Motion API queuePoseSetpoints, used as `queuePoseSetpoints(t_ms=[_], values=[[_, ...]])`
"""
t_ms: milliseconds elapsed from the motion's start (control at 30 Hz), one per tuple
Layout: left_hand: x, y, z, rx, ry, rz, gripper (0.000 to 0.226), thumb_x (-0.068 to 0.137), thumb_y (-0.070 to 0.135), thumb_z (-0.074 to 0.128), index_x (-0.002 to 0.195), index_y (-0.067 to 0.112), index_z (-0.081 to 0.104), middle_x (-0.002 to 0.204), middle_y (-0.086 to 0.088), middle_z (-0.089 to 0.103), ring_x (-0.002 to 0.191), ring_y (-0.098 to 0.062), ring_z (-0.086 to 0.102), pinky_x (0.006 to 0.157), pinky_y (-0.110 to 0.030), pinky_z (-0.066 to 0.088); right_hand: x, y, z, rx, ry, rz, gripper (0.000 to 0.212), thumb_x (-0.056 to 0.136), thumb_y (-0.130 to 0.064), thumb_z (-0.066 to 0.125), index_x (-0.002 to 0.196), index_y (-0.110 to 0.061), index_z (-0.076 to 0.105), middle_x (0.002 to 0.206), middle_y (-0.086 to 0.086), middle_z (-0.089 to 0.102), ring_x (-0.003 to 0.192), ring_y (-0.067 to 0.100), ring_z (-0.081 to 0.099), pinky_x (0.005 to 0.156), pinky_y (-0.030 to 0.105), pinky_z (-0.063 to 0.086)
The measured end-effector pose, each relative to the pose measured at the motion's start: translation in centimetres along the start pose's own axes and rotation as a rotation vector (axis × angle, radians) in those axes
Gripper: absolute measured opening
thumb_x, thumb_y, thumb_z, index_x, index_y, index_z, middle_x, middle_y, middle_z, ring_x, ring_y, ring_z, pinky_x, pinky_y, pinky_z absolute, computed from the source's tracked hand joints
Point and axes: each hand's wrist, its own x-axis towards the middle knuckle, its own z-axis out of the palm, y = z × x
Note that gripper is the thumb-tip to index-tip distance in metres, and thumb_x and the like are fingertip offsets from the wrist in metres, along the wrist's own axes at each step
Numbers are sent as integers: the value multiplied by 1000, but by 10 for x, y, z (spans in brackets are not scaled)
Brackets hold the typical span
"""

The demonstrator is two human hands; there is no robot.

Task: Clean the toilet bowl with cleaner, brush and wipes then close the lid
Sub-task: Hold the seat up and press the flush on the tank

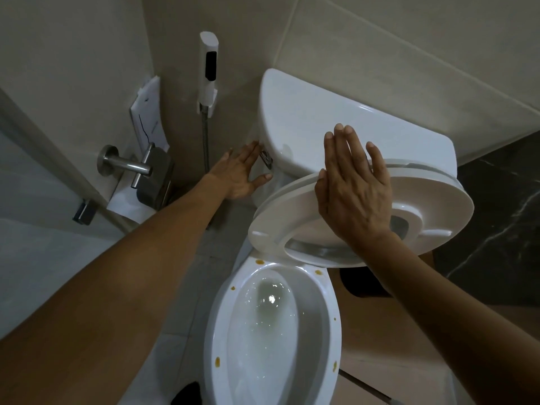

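Observation:
The white toilet bowl [214, 331] lies open below me, with water inside and several brown spots on its rim. Its seat and lid [432, 211] are raised together toward the white tank [306, 118]. My right hand [353, 188] lies flat with straight fingers against the raised seat, holding it up. My left hand [239, 173] reaches to the tank's left side, its straight fingers at the chrome flush lever [266, 157], thumb spread below. No cleaner bottle, brush or wipes show.
A white bidet sprayer [209, 68] with a metal hose hangs on the wall left of the tank. A steel paper holder [146, 173] juts out at the left, with toilet paper below. A dark marble panel [502, 217] fills the right.

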Motion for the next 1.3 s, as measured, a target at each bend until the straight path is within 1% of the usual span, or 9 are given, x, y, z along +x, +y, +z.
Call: queuePoseSetpoints(t_ms=[300,633,867,1067,1300], values=[[-3,2,-3,23,0,-6,82,92,66,18,151,18,-11,160,0,-11,147,-15,-1,118,-43,1,0,-1,-1,-9,-3,1,52,101,-25,25,145,1,35,150,19,36,142,27,30,116,38,13],[-5,8,-9,46,-12,-23,81,93,65,18,152,17,-10,160,-2,-9,147,-17,1,118,-42,1,0,0,-1,-12,-24,-1,53,101,-26,26,146,1,32,151,19,34,143,27,29,116,37,8],[-6,10,-10,54,-15,-28,80,94,63,19,152,16,-9,160,-3,-8,147,-17,0,117,-42,1,0,0,-1,-35,-30,-7,53,100,-26,29,146,1,32,152,18,33,143,26,29,116,38,9],[-6,9,-11,60,-21,-26,81,94,64,19,152,17,-11,160,-2,-10,147,-17,0,117,-42,1,0,0,-1,-36,-59,-8,55,100,-27,27,147,0,29,153,18,30,144,26,25,116,37,5],[-5,9,-9,44,-13,-24,82,93,65,20,152,17,-11,160,-2,-10,147,-16,0,117,-43,0,1,0,-1,-28,-68,3,56,100,-29,23,148,0,28,154,17,28,145,27,24,116,38,5]])
